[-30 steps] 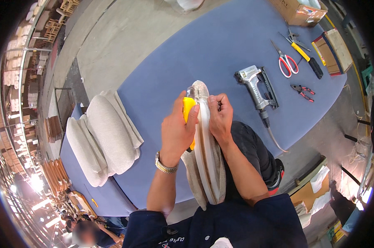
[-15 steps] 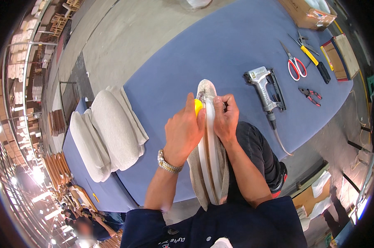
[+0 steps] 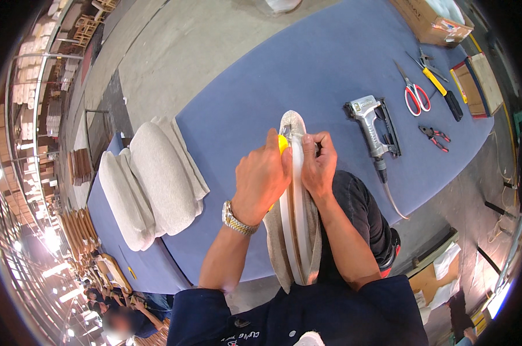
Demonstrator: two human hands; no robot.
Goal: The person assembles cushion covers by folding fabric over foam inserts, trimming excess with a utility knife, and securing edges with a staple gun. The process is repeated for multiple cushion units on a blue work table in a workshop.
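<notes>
- Long padded piece [image 3: 276,251]: rough, matt beige cloth
- Yellow tool [image 3: 283,144]: smooth, plastic-looking
- Staple gun [image 3: 367,122]: glossy silver metal
- Bench [image 3: 238,92]: smooth, matt blue surface
- Box [image 3: 429,23]: matt brown cardboard

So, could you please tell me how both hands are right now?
Left hand: closed around a yellow tool.
Right hand: closed on the fabric-covered piece.

Desk [image 3: 307,75]: blue; workpiece cover [image 3: 276,248]: mottled beige; bands [image 3: 298,164]: white; centre strip [image 3: 295,230]: brown; held tool [image 3: 283,143]: yellow; scissors handles [image 3: 410,102]: red and white; staple gun [image 3: 369,124]: silver, black
</notes>
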